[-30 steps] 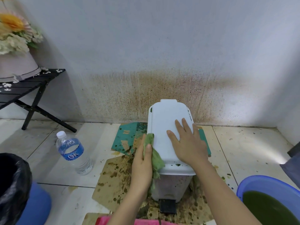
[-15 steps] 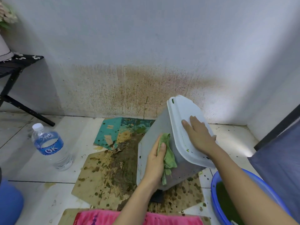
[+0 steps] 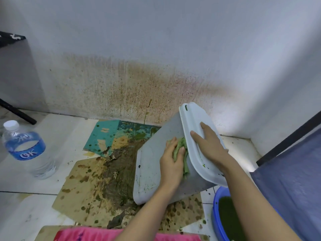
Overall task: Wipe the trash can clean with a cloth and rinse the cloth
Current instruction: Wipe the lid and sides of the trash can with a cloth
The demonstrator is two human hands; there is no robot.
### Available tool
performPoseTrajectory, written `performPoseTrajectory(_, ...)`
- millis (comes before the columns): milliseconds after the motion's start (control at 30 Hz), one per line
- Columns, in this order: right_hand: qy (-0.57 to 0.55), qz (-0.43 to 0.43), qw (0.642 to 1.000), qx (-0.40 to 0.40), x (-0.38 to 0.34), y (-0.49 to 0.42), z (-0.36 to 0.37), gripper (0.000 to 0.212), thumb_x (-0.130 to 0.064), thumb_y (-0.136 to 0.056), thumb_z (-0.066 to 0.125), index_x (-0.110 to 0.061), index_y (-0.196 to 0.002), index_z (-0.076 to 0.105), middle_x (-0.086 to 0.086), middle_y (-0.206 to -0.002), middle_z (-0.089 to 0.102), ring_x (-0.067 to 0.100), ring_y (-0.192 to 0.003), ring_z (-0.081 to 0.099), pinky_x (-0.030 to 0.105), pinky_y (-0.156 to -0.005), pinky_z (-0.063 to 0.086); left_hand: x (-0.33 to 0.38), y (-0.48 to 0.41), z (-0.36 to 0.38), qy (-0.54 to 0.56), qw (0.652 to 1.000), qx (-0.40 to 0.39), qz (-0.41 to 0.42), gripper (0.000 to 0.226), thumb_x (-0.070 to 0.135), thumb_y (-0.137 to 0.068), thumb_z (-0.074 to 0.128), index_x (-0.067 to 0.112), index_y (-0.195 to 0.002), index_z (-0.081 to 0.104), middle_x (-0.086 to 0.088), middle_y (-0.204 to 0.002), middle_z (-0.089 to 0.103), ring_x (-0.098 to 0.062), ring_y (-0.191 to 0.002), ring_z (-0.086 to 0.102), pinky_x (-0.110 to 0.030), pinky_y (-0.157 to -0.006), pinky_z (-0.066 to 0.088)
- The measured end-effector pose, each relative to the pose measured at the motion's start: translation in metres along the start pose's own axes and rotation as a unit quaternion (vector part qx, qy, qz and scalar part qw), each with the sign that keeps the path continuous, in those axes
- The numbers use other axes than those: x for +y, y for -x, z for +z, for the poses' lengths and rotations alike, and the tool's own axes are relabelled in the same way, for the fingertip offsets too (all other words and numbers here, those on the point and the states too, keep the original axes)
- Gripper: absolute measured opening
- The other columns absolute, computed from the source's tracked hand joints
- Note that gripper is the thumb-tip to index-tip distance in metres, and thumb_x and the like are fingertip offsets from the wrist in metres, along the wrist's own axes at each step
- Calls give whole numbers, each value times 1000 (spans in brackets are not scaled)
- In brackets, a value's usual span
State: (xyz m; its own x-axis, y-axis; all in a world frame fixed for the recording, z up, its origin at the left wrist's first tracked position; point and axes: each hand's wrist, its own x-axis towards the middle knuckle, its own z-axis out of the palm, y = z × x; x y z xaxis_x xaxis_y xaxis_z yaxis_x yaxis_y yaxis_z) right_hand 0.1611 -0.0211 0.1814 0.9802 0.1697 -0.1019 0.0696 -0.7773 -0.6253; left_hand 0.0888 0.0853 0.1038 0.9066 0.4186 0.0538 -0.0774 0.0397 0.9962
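Observation:
The white trash can (image 3: 149,171) is tilted to the right on stained cardboard, its side wall facing me and its closed lid (image 3: 196,119) turned toward the right. A few green smears mark the lower side. My left hand (image 3: 171,164) presses a crumpled green cloth (image 3: 181,150) against the can's side, just under the lid's rim. My right hand (image 3: 208,145) lies flat on the lid with fingers spread, holding the can at its tilt.
A blue basin (image 3: 216,214) of dark green water stands at the lower right. A water bottle (image 3: 26,150) stands on the floor at left. Dirty cardboard (image 3: 97,188) covers the floor, pink fabric (image 3: 90,234) lies at the bottom, and a stained wall (image 3: 130,87) rises behind.
The can went from upright to tilted right. My left hand slid the cloth up its side toward the lid's rim. The view swung right and closer.

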Motion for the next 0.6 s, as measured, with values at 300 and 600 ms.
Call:
performPoseTrajectory(300,-72,34,997,0,9,6,-4,74,-88,-66,47,-54,-129,26,-15,-140,41,21,-130,45,62,-112,26,-62,-54,-23,-54,993,51,-94,44,29,-102,52,14,-143,50,-2,-153,44,-18,-146,33,-36,-121,25)
performPoseTrajectory(600,-64,27,998,0,16,8,-9,88,-88,-69,44,-62,-146,11,-30,-160,12,9,-150,16,61,-118,11,-41,42,9,-34,998,41,28,40,27,-100,55,33,-139,47,20,-149,41,7,-143,26,-21,-119,21)
